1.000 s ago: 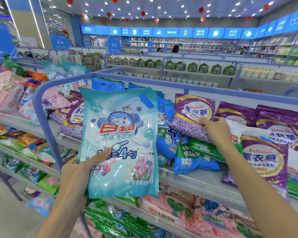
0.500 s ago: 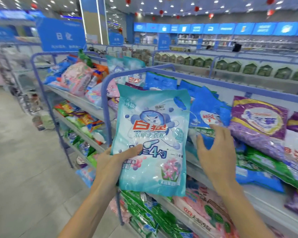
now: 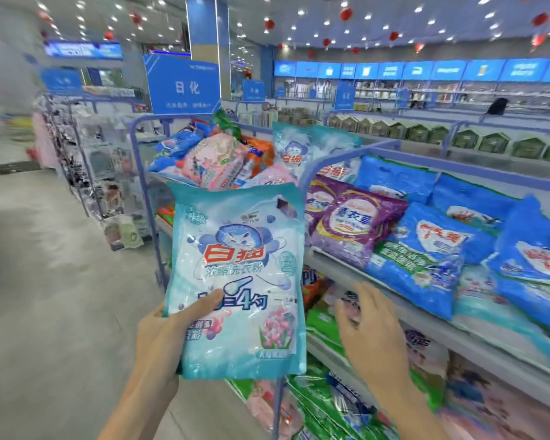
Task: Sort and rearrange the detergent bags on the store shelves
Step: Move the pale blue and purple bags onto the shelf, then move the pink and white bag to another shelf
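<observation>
At the shelf end, head view: I see both hands raised in front of the detergent rack.
Left hand (image 3: 159, 338): grasping the teal detergent bag (image 3: 238, 274) at its lower left corner, thumb across the front.
Teal detergent bag: upright in the air, off the top shelf (image 3: 489, 354), just left of the purple bag (image 3: 353, 230) and blue bags (image 3: 426, 255) lying there.
Right hand (image 3: 372, 325): released, fingers spread, holding nothing, just right of the teal detergent bag's lower part, below the shelf lip.

upright teal detergent bag (image 3: 238, 281), held aloft
</observation>
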A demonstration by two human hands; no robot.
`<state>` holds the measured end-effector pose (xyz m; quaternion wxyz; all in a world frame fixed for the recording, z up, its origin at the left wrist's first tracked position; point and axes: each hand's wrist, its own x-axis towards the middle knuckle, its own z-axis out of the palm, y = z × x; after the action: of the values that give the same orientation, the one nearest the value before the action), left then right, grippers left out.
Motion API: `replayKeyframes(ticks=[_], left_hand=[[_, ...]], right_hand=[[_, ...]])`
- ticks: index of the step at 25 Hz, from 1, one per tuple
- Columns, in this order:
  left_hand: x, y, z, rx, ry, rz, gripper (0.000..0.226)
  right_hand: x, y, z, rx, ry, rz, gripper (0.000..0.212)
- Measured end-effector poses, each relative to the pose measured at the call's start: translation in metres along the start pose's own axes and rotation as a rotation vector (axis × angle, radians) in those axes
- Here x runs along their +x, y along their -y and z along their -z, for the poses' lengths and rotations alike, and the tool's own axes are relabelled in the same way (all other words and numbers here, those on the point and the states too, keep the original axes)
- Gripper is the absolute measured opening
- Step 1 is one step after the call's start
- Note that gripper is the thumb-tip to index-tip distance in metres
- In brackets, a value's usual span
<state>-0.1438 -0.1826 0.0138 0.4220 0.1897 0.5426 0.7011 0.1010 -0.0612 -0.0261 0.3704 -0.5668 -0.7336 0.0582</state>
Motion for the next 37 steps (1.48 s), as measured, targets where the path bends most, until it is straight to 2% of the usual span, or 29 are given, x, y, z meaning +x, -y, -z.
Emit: replayKeyframes(ticks=[3,8,14,19,23,26,27,29,31,34,37], left_hand=[[0.035,-0.017,0.037,-0.004,-0.019,0.01,0.077],[0.101,-0.039,0.057,0.014,-0.036,-0.016,0.048],[0.218,-0.061,0.036,0.04,0.013,-0.045,0.046],[0.316,-0.096,0.003,0.076,0.068,-0.105,0.04],[0.383,-0.115,-0.027,0.081,0.114,-0.139,0.042],[0.432,-0.122,-0.039,0.082,0.142,-0.157,0.042],[0.449,-0.124,-0.041,0.082,0.157,-0.161,0.041],[0.482,-0.131,-0.043,0.097,0.203,-0.15,0.046],[0.51,-0.136,-0.043,0.103,0.252,-0.128,0.054],[0.551,-0.143,-0.042,0.099,0.314,-0.096,0.047],[0.581,-0.146,-0.036,0.1,0.35,-0.055,0.048]], right_hand=[[-0.002,0.035,-0.039,-0.003,0.089,-0.016,0.038],[0.018,0.069,-0.084,-0.053,0.185,-0.042,0.033],[0.072,0.093,-0.139,-0.046,0.267,-0.137,0.051],[0.141,0.123,-0.165,0.056,0.234,-0.175,0.05],[0.202,0.14,-0.185,0.091,0.137,-0.229,0.05],[0.259,0.144,-0.209,0.172,0.092,-0.312,0.028],[0.277,0.144,-0.219,0.206,0.114,-0.388,0.027],[0.31,0.143,-0.239,0.332,0.189,-0.537,0.036],[0.33,0.144,-0.263,0.42,0.203,-0.61,0.048],[0.348,0.145,-0.293,0.418,0.062,-0.644,0.075],[0.357,0.143,-0.296,0.677,-0.107,-0.784,0.057]])
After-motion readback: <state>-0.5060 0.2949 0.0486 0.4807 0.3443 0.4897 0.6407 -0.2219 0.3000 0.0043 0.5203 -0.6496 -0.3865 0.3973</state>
